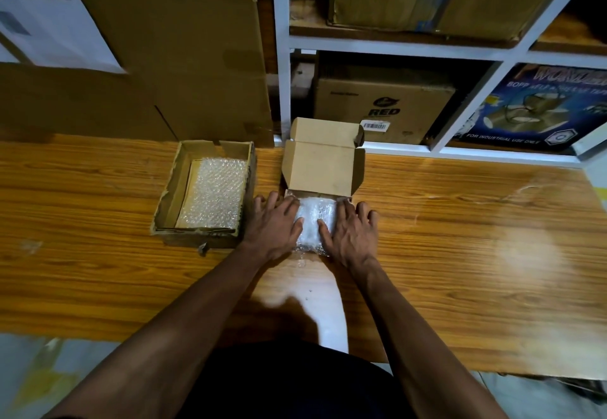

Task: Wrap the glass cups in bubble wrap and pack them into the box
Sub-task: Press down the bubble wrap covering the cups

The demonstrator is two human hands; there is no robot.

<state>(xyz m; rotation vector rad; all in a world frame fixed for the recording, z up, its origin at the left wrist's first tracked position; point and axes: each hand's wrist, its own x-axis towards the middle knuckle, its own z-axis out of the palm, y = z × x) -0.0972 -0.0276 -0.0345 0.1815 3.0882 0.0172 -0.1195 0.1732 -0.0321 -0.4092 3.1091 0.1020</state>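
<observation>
Left of the left hand (274, 221), an open tray (170, 195) holds bubble-wrap sheets (213, 193). Both hands, the right hand (353, 233) too, press flat on the wrapped bundle (312, 221) in the mailer box (323, 164). Packing seems underway; next, closing the lid.

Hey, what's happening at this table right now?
A person is packing. Both hands, left hand and right hand, lie with straight fingers on a bubble-wrapped bundle at the mouth of a small cardboard box, whose lid stands open. To the left, an open cardboard tray holds a sheet of bubble wrap. What the bundle holds cannot be seen.
</observation>
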